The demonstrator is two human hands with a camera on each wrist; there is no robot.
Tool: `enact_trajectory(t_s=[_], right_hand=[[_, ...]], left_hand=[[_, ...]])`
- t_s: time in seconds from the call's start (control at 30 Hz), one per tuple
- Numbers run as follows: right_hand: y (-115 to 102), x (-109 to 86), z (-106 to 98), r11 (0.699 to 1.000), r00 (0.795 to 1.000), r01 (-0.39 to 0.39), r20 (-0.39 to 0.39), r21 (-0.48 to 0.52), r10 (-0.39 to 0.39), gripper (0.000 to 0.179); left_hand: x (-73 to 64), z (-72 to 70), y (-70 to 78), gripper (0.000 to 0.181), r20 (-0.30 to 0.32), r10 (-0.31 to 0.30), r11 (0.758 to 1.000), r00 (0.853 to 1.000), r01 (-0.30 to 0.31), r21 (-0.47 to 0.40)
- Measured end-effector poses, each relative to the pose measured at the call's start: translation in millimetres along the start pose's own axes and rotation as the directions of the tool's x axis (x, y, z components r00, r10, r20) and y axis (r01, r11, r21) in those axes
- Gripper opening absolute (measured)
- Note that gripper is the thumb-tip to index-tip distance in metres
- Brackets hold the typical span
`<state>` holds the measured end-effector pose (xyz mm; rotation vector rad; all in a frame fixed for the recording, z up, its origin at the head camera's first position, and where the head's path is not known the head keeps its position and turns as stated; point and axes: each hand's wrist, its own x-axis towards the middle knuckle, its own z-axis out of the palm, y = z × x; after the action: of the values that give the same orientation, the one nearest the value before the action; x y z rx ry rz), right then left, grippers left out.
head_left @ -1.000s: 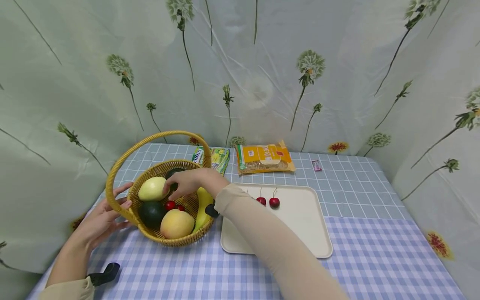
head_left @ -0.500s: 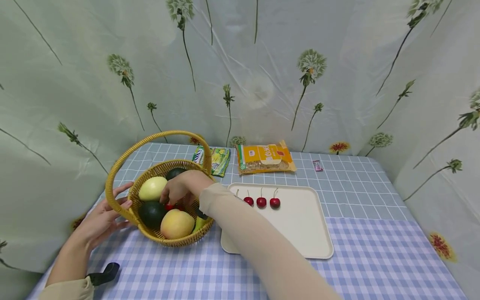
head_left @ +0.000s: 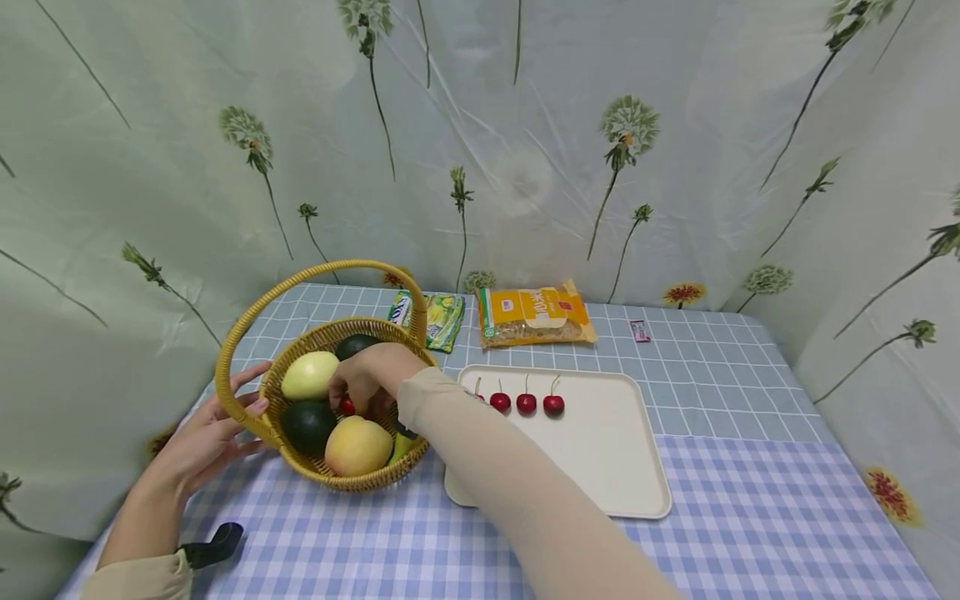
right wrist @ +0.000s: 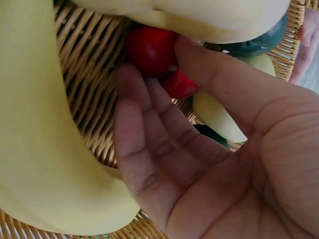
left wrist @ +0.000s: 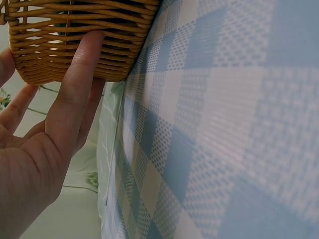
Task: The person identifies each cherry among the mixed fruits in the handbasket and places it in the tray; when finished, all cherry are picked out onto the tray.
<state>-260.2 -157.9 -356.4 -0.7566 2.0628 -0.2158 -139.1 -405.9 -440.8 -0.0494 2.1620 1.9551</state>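
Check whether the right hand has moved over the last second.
Yes. Against the tray, the right hand has shifted left in the head view and reached lower into the basket, to a red fruit.

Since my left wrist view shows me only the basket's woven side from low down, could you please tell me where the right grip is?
Observer: The right grip is down inside the basket, thumb and fingers beside a round red fruit; I cannot tell whether it has closed on it.
Operator: Thank you; would you kindly say what stands to the right of the basket?
Observer: A pale tray, with four cherries visible in a row, the leftmost partly hidden by the sleeve.
Operator: And may I ask what lies behind the tray?
Observer: An orange package lies flat on the table there.
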Motion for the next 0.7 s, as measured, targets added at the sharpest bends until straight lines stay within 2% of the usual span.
enact_trajectory(t_s=[0.5,0.7], right_hand=[[12,-7.4,-5,0.987,0.994,0.003,-0.107,-0.160,-0.021,0.033],[19,-7.8,-7,0.996,0.994,0.036,-0.102,-0.086,-0.045,0.021]], left_hand=[[-1.7,1.2,1.2,0.064,0.021,0.025,0.998,0.999,-0.024,-0.050],[-2.6,1.9,1.8,0.063,0.015,0.019,0.999,1.000,-0.019,-0.038]])
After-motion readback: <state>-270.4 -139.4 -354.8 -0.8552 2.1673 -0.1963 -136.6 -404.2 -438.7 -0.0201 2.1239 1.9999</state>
